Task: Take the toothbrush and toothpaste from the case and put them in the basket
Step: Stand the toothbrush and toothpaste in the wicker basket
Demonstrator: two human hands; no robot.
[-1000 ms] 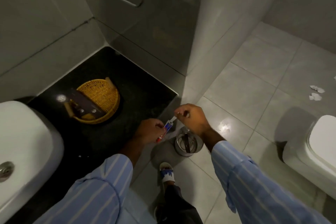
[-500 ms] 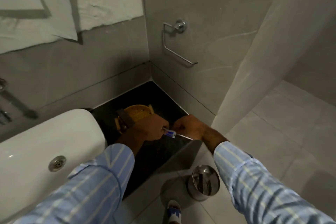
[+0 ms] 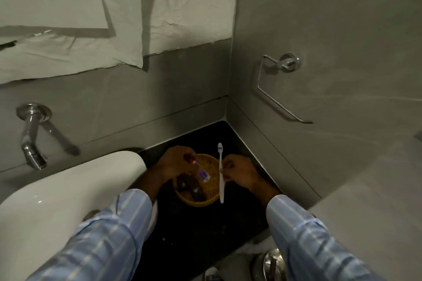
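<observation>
A round wicker basket sits on the black counter in the corner. Inside it lies a dark brown case, partly hidden by my left hand. My left hand hovers over the basket, shut on a small toothpaste tube with a red cap and blue label. My right hand is at the basket's right rim, shut on a white toothbrush held nearly upright, head up.
A white washbasin fills the lower left, with a chrome tap on the wall above it. A chrome paper holder hangs on the right wall. A steel bin stands on the floor below.
My view has lifted from the floor to the counter. Both hands have moved up over the basket and apart, the toothpaste in the left, the toothbrush now upright in the right.
</observation>
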